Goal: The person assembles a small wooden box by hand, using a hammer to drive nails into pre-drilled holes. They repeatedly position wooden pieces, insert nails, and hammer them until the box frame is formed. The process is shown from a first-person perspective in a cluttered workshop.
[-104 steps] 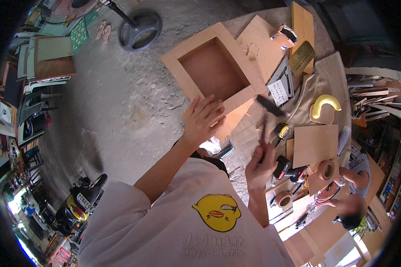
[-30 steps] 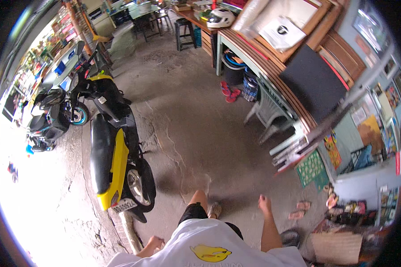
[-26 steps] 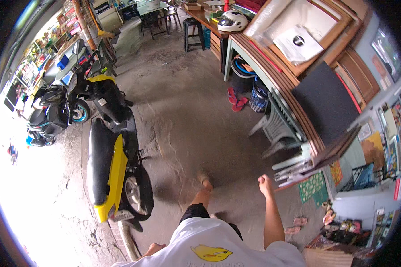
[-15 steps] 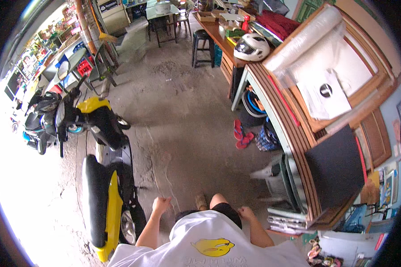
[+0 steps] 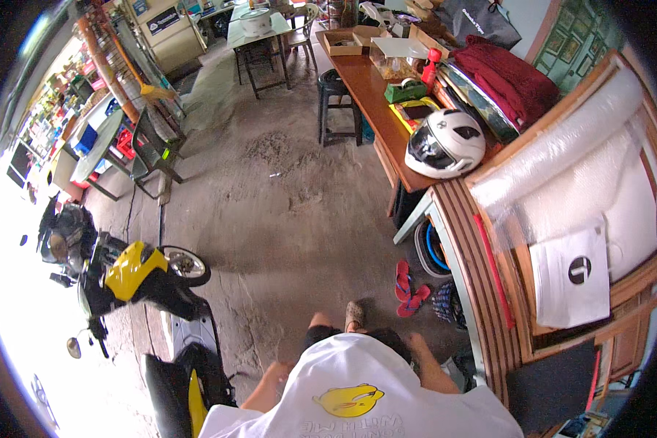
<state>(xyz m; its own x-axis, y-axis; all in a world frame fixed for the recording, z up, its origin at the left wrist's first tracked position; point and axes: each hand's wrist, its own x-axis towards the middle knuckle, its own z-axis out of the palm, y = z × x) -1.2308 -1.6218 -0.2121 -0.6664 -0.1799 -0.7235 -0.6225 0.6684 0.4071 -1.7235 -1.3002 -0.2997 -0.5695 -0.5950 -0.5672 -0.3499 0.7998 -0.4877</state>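
Observation:
My left hand [image 5: 277,371] hangs low beside the white shirt, left of my body, closest to the yellow and black motorbike [image 5: 190,343]. My right hand [image 5: 416,344] is down by my right thigh, nearest the slatted wooden tabletop [image 5: 482,285]. Both hands look small and slightly blurred, their fingers hardly distinguishable, and no held thing shows in either one. One foot in a patterned shoe [image 5: 355,316] is forward on the concrete floor [image 5: 285,255]. Red flip-flops [image 5: 409,290] lie on the floor ahead and to the right.
On the right, a white helmet [image 5: 452,146] rests on the brown desk [image 5: 376,102], with a black stool [image 5: 339,109] beside it. Bubble wrap [image 5: 569,146] and a white bag [image 5: 573,281] lie over wooden frames. A dark green chair [image 5: 153,157] stands left; a table [image 5: 259,33] is far ahead.
I have moved forward: the helmet, desk, flip-flops and motorbike now sit nearer and lower in view. My left hand has dropped lower beside the shirt, and a different leg is forward.

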